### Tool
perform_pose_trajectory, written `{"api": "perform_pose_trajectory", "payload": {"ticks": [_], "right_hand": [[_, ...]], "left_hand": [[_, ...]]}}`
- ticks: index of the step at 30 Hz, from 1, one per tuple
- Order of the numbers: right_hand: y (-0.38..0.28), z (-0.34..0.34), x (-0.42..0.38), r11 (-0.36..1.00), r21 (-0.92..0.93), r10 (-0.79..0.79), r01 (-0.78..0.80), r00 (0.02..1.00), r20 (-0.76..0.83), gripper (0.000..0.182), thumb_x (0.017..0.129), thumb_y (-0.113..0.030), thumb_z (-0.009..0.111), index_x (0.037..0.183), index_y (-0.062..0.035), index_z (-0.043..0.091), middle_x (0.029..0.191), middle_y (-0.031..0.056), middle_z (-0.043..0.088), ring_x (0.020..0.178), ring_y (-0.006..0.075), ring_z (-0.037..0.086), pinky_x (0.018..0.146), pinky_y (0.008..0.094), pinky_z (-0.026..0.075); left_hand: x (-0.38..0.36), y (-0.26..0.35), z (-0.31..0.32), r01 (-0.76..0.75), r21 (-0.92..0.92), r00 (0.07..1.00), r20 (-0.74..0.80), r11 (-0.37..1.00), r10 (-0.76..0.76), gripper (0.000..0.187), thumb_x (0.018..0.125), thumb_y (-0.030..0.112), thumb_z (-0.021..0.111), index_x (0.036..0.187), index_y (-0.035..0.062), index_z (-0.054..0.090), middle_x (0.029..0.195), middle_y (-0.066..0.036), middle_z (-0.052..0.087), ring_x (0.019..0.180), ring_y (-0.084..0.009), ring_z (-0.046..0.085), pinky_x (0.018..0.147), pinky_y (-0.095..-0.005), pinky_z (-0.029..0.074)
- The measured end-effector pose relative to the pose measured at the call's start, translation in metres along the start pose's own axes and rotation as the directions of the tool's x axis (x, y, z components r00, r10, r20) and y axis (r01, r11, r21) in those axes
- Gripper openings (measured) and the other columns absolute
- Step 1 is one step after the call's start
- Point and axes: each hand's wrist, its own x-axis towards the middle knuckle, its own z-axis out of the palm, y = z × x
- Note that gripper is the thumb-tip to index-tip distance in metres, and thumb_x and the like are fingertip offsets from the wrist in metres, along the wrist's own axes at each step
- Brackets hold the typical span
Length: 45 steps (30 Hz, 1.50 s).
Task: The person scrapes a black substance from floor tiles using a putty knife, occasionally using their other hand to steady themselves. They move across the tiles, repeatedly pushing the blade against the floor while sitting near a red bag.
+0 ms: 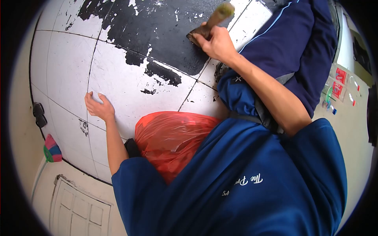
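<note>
My right hand (218, 44) is wrapped round the wooden handle of a scraper (217, 16), its worn, dark blade down against the floor. Under and around the blade spreads a black coating (153, 29) with ragged edges and white flecks. My left hand (100, 107) rests on the white tiles (122, 86) with its fingers loosely apart and nothing in it. Smaller black patches (163, 73) lie on the tiles between both hands. A red plastic bag (173, 133) bulges beside my body, below the patches.
Black slippers (39, 115) lie at the far left edge, above a multicoloured broom (52, 149). A panelled door (80, 206) is at lower left. Several clear plastic bottles with red labels (337, 89) are at the right, past my dark trousers (275, 51).
</note>
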Motion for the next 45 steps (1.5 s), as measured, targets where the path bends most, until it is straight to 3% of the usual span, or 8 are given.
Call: {"api": "perform_pose_trajectory", "payload": {"ticks": [5,20,24,29,34,39,41,45], "right_hand": [[0.009,-0.001,0.011,0.985,0.021,0.174,-0.172,0.979,-0.106,0.03,0.085,-0.024,0.073,0.086,0.0062,0.071,0.073,0.0262,0.067,0.072,0.0414,0.069,0.067,0.0438,0.054],[-0.001,-0.007,0.002,0.996,-0.08,-0.022,0.033,0.992,0.127,0.03,0.085,-0.025,0.073,0.085,0.0049,0.073,0.077,0.0255,0.069,0.074,0.0381,0.071,0.07,0.0417,0.056],[0.0,-0.021,0.011,0.987,0.12,0.124,-0.108,0.983,-0.134,0.026,0.086,-0.025,0.072,0.09,0.0006,0.075,0.081,0.0257,0.07,0.077,0.0418,0.069,0.074,0.0459,0.056],[-0.006,0.006,-0.003,0.997,-0.065,-0.028,0.04,0.983,0.184,0.03,0.088,-0.027,0.071,0.087,0.0035,0.073,0.079,0.0277,0.069,0.077,0.0436,0.069,0.075,0.0468,0.056],[-0.004,-0.015,0.012,0.987,0.049,0.158,-0.155,0.984,-0.078,0.031,0.088,-0.028,0.074,0.087,0.0025,0.074,0.07,0.0196,0.069,0.066,0.0293,0.07,0.066,0.0402,0.055],[-0.02,0.008,-0.008,0.995,-0.081,-0.021,0.052,0.939,0.344,0.03,0.085,-0.025,0.075,0.086,0.005,0.071,0.081,0.0279,0.068,0.081,0.0439,0.068,0.074,0.0466,0.055],[-0.01,0.01,-0.001,0.995,-0.026,-0.089,0.097,0.972,0.218,0.028,0.085,-0.023,0.076,0.091,0.0037,0.072,0.084,0.026,0.069,0.082,0.0426,0.068,0.076,0.0441,0.055],[-0.002,-0.032,0.01,0.974,-0.031,-0.222,0.226,0.971,0.09,0.022,0.087,-0.016,0.079,0.106,-0.0054,0.076,0.088,0.0057,0.069,0.076,0.016,0.066,0.07,0.0302,0.053]], "left_hand": [[0.001,-0.002,0.001,-0.011,-0.009,1.0,-0.008,1.0,0.011,0.044,0.093,0.029,0.058,0.133,0.0111,0.051,0.143,-0.008,0.048,0.137,-0.0304,0.04,0.113,-0.0532,0.024],[0.001,0.004,-0.002,0.016,0.052,0.999,0.049,0.999,-0.018,0.043,0.095,0.03,0.054,0.134,0.0132,0.048,0.145,-0.007,0.044,0.138,-0.03,0.038,0.113,-0.052,0.026],[0.003,0.005,-0.001,0.022,0.075,0.999,0.046,0.997,-0.025,0.044,0.095,0.031,0.053,0.135,0.0126,0.047,0.143,-0.007,0.045,0.137,-0.0298,0.038,0.112,-0.0515,0.027],[0.001,0.008,-0.004,0.025,0.084,0.998,0.055,0.996,-0.029,0.045,0.095,0.031,0.053,0.135,0.0118,0.047,0.142,-0.008,0.045,0.137,-0.0291,0.038,0.112,-0.0512,0.028],[0.0,0.005,-0.002,0.006,0.081,0.999,0.041,0.997,-0.01,0.045,0.096,0.032,0.052,0.136,0.0124,0.047,0.144,-0.007,0.044,0.138,-0.0288,0.038,0.112,-0.051,0.027],[0.002,0.006,-0.003,0.038,0.105,0.997,0.056,0.994,-0.044,0.045,0.097,0.033,0.051,0.136,0.0129,0.047,0.145,-0.007,0.043,0.138,-0.0286,0.037,0.113,-0.0511,0.026],[0.0,0.007,-0.003,0.05,0.119,0.996,0.07,0.992,-0.059,0.044,0.097,0.033,0.051,0.136,0.0131,0.047,0.145,-0.007,0.043,0.138,-0.0285,0.036,0.113,-0.0512,0.025],[-0.001,0.003,-0.003,0.029,0.073,0.998,0.055,0.997,-0.033,0.044,0.096,0.032,0.052,0.136,0.0131,0.047,0.146,-0.006,0.043,0.139,-0.0282,0.036,0.113,-0.0511,0.025]]}}
